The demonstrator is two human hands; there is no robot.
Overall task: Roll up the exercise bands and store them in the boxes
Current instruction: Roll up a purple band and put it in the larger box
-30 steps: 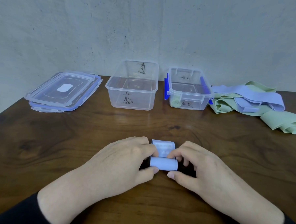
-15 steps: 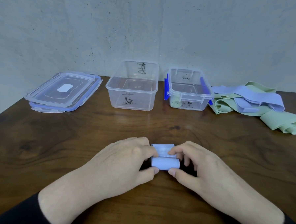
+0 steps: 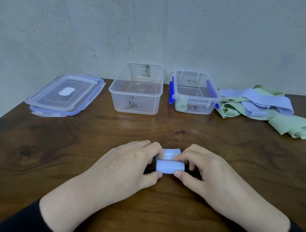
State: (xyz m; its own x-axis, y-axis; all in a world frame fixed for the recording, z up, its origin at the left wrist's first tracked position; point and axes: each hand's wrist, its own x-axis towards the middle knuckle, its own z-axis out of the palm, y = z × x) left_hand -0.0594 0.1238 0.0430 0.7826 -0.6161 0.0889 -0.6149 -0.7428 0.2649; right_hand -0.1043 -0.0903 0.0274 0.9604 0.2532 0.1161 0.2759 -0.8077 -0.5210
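soft lilac band springy, light; your left hand and right hand pinch roll ends, keep it tight.

I see a dark wood table, polished, with a soft sheen. The two boxes and the lids are clear glossy plastic; the clips are opaque blue. The bands look matt and smooth, perhaps rubbery. The roll is the same matt stuff. The wall is rough, speckled plaster.
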